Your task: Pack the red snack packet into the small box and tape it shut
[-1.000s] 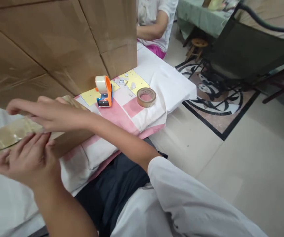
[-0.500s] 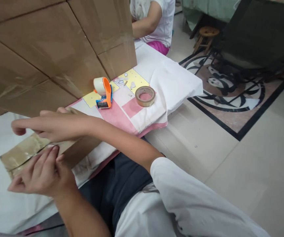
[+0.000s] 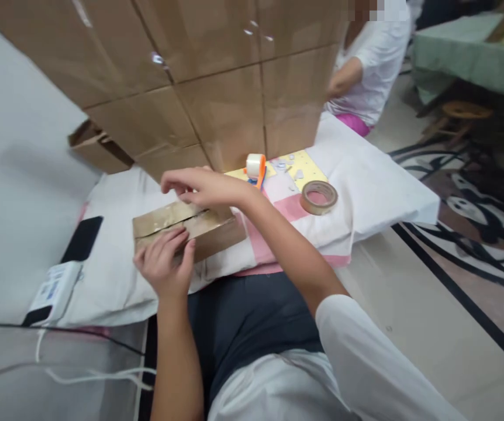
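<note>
A small cardboard box (image 3: 217,237) with shiny tape over its top lies on the cloth-covered table in front of me. A dark seam runs along its top. My left hand (image 3: 166,260) rests on the box's near left part, fingers laid on the top and thumb apart, holding nothing. Above the far side of the top is my right hand (image 3: 206,187), its fingers loosely bent and apart; whether it touches the box I cannot tell. To the right are an orange tape dispenser (image 3: 256,168) with a pale roll and a brown tape roll (image 3: 319,197).
Stacked cardboard boxes (image 3: 219,111) rise behind the work spot. An open box (image 3: 100,146) stands at the back left. Left on the table are a black phone-like slab (image 3: 82,238) and a white power strip (image 3: 54,289) with cables. Another person (image 3: 377,64) sits beyond the stack.
My view has swung left, so everything appears further right. My left hand's fingers have spread flatter on the box. My right hand stays over the top.
</note>
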Motion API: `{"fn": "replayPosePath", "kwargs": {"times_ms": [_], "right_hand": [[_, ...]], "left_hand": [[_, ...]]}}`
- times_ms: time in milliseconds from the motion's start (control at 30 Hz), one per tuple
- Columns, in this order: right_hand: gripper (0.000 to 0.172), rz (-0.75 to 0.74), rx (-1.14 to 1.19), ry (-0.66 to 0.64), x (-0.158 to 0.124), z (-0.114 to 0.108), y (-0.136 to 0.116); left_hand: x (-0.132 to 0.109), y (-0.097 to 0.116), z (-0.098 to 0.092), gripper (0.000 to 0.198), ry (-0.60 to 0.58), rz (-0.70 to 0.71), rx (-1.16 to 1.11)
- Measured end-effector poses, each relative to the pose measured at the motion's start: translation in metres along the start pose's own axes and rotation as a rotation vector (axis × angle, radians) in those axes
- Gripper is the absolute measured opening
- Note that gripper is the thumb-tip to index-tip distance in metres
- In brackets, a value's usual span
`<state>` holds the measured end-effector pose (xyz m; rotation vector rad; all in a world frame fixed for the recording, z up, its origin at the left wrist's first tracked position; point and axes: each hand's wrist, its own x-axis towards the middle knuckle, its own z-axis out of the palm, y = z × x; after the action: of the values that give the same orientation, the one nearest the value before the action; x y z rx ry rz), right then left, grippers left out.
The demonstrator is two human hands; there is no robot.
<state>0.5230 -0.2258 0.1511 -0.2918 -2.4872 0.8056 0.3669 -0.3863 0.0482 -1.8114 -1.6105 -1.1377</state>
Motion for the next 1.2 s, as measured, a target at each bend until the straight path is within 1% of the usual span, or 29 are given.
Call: {"fn": "replayPosePath", "kwargs": {"times_ms": [67,100,200,333,467,533,733,933,967,1033,1067,1133,1200], "right_hand": [[0.037,-0.050,0.035,-0.016,0.006,-0.001,0.008],[0.037,-0.052,0.035,-0.035,0.008,-0.001,0.011],[0.035,-0.004,-0.003,-0.097,0.015,0.004,0.015],[0.032,0.040,-0.037,-0.155,0.017,0.009,0.013],[0.032,0.057,-0.059,-0.174,0.016,0.012,0.012],[0.031,0.062,-0.066,-0.180,0.016,0.014,0.012],[0.028,0.107,-0.107,-0.183,0.012,0.016,0.009],[0.027,0.140,-0.192,-0.208,0.007,0.018,0.003],[0.027,0.147,-0.226,-0.200,0.006,0.019,0.001],[0.029,0.183,-0.323,-0.132,0.004,0.021,-0.001],[0.032,0.215,-0.375,-0.077,0.004,0.022,-0.001],[0.045,0.300,-0.447,0.052,0.001,0.021,0.003],[0.053,0.375,-0.429,0.153,-0.007,0.018,0.011]], "left_hand": [[0.001,0.000,0.000,0.012,0.016,0.008,0.008],[0.002,0.000,0.001,0.012,0.026,0.010,0.015],[0.002,-0.001,0.002,0.016,0.039,-0.002,0.035],[0.003,0.001,0.001,0.029,0.009,-0.009,0.038],[0.007,0.008,0.001,0.037,-0.087,0.036,0.097],[0.008,0.012,0.001,0.039,-0.120,0.030,0.108],[0.007,0.019,0.004,0.040,-0.141,-0.036,0.119],[0.002,0.019,0.006,0.038,-0.118,-0.033,0.143],[0.002,0.019,0.007,0.037,-0.116,-0.037,0.144],[0.001,0.020,0.008,0.037,-0.115,-0.046,0.141],[0.001,0.020,0.008,0.036,-0.114,-0.049,0.136],[0.000,0.020,0.008,0.036,-0.114,-0.052,0.124],[-0.002,0.018,0.008,0.038,-0.112,-0.055,0.112]]}}
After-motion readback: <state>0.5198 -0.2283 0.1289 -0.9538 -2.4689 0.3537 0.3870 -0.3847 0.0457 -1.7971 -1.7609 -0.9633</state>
